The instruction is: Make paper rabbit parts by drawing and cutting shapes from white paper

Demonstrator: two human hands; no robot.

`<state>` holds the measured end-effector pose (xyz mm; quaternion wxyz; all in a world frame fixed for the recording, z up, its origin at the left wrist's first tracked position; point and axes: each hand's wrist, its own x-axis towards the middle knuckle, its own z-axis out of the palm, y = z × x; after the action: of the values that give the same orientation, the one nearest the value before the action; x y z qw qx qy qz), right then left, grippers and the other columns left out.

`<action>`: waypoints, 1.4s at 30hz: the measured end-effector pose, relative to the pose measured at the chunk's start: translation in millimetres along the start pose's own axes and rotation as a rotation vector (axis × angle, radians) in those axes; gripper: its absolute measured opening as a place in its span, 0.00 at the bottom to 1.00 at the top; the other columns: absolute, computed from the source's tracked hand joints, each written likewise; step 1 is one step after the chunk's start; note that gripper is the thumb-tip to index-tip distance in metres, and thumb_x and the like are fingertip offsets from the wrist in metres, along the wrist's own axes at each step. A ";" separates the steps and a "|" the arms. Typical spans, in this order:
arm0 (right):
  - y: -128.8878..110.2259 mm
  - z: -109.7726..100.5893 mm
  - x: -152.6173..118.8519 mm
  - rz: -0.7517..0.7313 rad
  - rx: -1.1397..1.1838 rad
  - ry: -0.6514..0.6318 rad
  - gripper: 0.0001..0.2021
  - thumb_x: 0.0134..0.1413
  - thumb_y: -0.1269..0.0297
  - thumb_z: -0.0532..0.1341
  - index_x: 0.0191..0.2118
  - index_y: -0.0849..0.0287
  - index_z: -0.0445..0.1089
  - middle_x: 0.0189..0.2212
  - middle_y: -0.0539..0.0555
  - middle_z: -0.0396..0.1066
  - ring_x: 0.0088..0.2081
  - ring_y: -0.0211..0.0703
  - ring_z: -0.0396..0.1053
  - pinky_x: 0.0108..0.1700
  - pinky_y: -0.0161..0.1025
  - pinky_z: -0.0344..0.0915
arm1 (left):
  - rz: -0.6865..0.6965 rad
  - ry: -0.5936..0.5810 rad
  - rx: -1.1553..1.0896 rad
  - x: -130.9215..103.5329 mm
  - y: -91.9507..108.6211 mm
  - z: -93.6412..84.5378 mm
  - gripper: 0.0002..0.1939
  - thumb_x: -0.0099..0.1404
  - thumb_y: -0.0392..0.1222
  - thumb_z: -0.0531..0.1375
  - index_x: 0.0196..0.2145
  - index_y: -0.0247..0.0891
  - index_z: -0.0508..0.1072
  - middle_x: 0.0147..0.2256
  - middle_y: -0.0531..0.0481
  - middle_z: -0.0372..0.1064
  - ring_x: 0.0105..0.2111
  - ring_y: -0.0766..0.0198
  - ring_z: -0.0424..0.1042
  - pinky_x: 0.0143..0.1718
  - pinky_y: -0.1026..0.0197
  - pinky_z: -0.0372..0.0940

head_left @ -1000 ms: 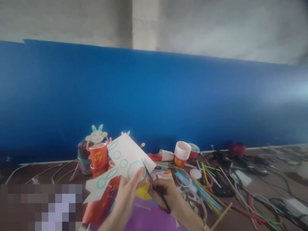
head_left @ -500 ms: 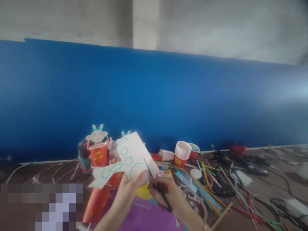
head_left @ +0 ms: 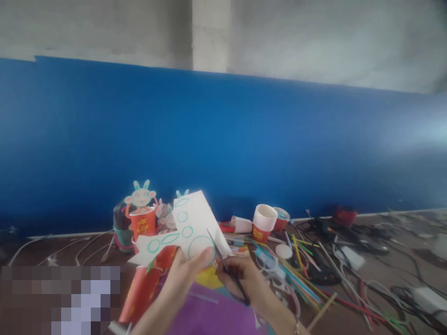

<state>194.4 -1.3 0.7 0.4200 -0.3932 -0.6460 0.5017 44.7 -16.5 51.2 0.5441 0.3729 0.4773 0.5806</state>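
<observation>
My left hand (head_left: 190, 272) pinches the lower edge of a white paper sheet (head_left: 202, 214), thumb on top. Green outlines of circles and leaf shapes are drawn on the sheet, and its left side is cut to an uneven edge. In my right hand (head_left: 240, 279) is a pair of dark scissors (head_left: 223, 263). Their blades point up and to the left, lying along the right side of the large drawn circle. Whether the blades are fully closed I cannot tell. My right fingers wrap around the handles.
A red paper cup (head_left: 143, 222) with a paper rabbit figure stands at left. Stacked paper cups (head_left: 264, 223) are behind to the right. Purple paper (head_left: 213, 311) lies below my hands. Coloured strips (head_left: 300, 279) and cables (head_left: 370, 279) spread rightward before a blue panel (head_left: 223, 139).
The paper sheet has turned slightly and its upper part has shifted a little to the right. The scissors stay at the large circle's right side, with both hands nearly in place.
</observation>
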 end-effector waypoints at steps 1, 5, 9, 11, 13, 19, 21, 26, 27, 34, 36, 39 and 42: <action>-1.7 0.2 -0.2 0.008 0.003 -0.005 0.03 0.42 0.71 0.58 0.21 0.62 0.66 0.17 0.46 0.56 0.20 0.31 0.52 0.21 0.29 0.51 | 0.003 -0.012 0.003 -0.2 1.0 0.1 0.22 0.47 0.45 0.69 0.39 0.31 0.74 0.34 0.42 0.77 0.36 0.52 0.75 0.36 0.58 0.68; -9.4 0.7 -1.1 0.041 0.004 -0.024 0.04 0.42 0.69 0.58 0.21 0.62 0.65 0.16 0.44 0.54 0.19 0.29 0.48 0.20 0.29 0.48 | 0.016 -0.017 -0.012 0.9 1.4 0.4 0.18 0.46 0.46 0.69 0.34 0.33 0.75 0.32 0.43 0.77 0.34 0.53 0.75 0.35 0.59 0.68; -3.3 0.5 -0.8 0.029 -0.006 -0.020 0.04 0.43 0.69 0.60 0.21 0.62 0.66 0.16 0.45 0.56 0.19 0.30 0.50 0.20 0.29 0.49 | -0.005 -0.034 -0.062 0.0 3.5 2.1 0.18 0.45 0.44 0.70 0.33 0.34 0.75 0.31 0.45 0.77 0.33 0.54 0.75 0.35 0.59 0.69; 2.3 0.5 -0.4 -0.003 -0.027 0.001 0.04 0.44 0.69 0.60 0.22 0.62 0.68 0.17 0.46 0.58 0.20 0.31 0.53 0.20 0.29 0.49 | -0.009 -0.014 -0.050 -1.2 5.3 3.0 0.18 0.44 0.44 0.70 0.32 0.34 0.75 0.29 0.46 0.77 0.30 0.55 0.75 0.33 0.59 0.69; 4.7 0.3 -0.3 -0.019 -0.040 0.012 0.05 0.45 0.68 0.60 0.22 0.62 0.68 0.17 0.46 0.58 0.21 0.32 0.53 0.20 0.29 0.49 | -0.001 -0.002 -0.030 -1.7 6.1 3.2 0.17 0.44 0.45 0.70 0.31 0.34 0.75 0.27 0.46 0.77 0.29 0.56 0.75 0.32 0.60 0.68; -5.7 -0.4 -2.3 0.041 -0.031 -0.021 0.08 0.44 0.64 0.62 0.22 0.61 0.66 0.17 0.45 0.55 0.20 0.30 0.49 0.20 0.30 0.48 | 0.001 -0.079 0.015 4.6 -0.4 -1.7 0.20 0.46 0.49 0.69 0.32 0.31 0.76 0.29 0.42 0.77 0.31 0.51 0.75 0.32 0.56 0.69; -9.0 -0.1 -2.6 0.036 -0.032 -0.017 0.08 0.44 0.64 0.62 0.21 0.61 0.66 0.17 0.45 0.55 0.20 0.31 0.50 0.20 0.30 0.47 | -0.002 -0.069 0.024 7.0 -2.7 -3.9 0.22 0.45 0.48 0.69 0.35 0.31 0.77 0.31 0.40 0.77 0.33 0.50 0.76 0.34 0.56 0.69; -17.7 -0.3 -3.0 0.061 -0.041 -0.028 0.09 0.43 0.63 0.62 0.21 0.61 0.65 0.16 0.45 0.54 0.19 0.30 0.48 0.20 0.31 0.45 | -0.006 -0.069 0.053 8.6 -3.3 -6.8 0.21 0.46 0.49 0.69 0.35 0.31 0.77 0.31 0.40 0.78 0.33 0.50 0.75 0.34 0.55 0.69; -19.3 -0.7 -3.2 0.070 -0.038 -0.032 0.09 0.43 0.63 0.61 0.21 0.61 0.64 0.16 0.45 0.53 0.19 0.30 0.47 0.20 0.31 0.44 | -0.002 -0.081 0.045 8.3 -2.7 -6.9 0.21 0.46 0.48 0.69 0.35 0.31 0.77 0.31 0.41 0.78 0.33 0.51 0.75 0.34 0.55 0.69; -13.4 -1.1 -3.2 0.073 -0.010 -0.045 0.08 0.43 0.63 0.62 0.21 0.61 0.65 0.16 0.44 0.54 0.19 0.29 0.48 0.20 0.30 0.45 | 0.017 -0.115 0.011 6.5 1.7 -7.7 0.17 0.48 0.45 0.69 0.35 0.34 0.77 0.33 0.44 0.78 0.33 0.54 0.75 0.35 0.58 0.68; -10.8 -1.0 -3.2 0.072 -0.009 -0.046 0.08 0.43 0.64 0.62 0.21 0.61 0.65 0.16 0.44 0.55 0.19 0.29 0.48 0.20 0.30 0.45 | 0.005 -0.125 0.020 6.9 2.1 -8.3 0.17 0.48 0.45 0.68 0.35 0.33 0.77 0.33 0.43 0.78 0.34 0.54 0.75 0.36 0.58 0.68; -13.0 -1.9 -3.9 0.086 -0.027 -0.056 0.08 0.44 0.64 0.61 0.22 0.61 0.65 0.16 0.44 0.54 0.19 0.29 0.47 0.20 0.30 0.44 | -0.001 -0.141 0.024 7.8 2.4 -9.5 0.18 0.46 0.46 0.69 0.34 0.34 0.76 0.34 0.43 0.77 0.36 0.52 0.75 0.37 0.57 0.68; -16.2 -3.8 -4.4 0.090 -0.043 -0.084 0.06 0.43 0.65 0.61 0.22 0.61 0.65 0.16 0.44 0.54 0.19 0.30 0.48 0.20 0.30 0.45 | 0.001 -0.122 0.029 8.3 3.4 -11.9 0.20 0.45 0.47 0.69 0.35 0.34 0.76 0.33 0.43 0.77 0.35 0.51 0.74 0.37 0.56 0.67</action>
<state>198.0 -7.2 16.4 0.3608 -0.4095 -0.6553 0.5223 31.3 -9.9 50.6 0.5664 0.4156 0.4516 0.5500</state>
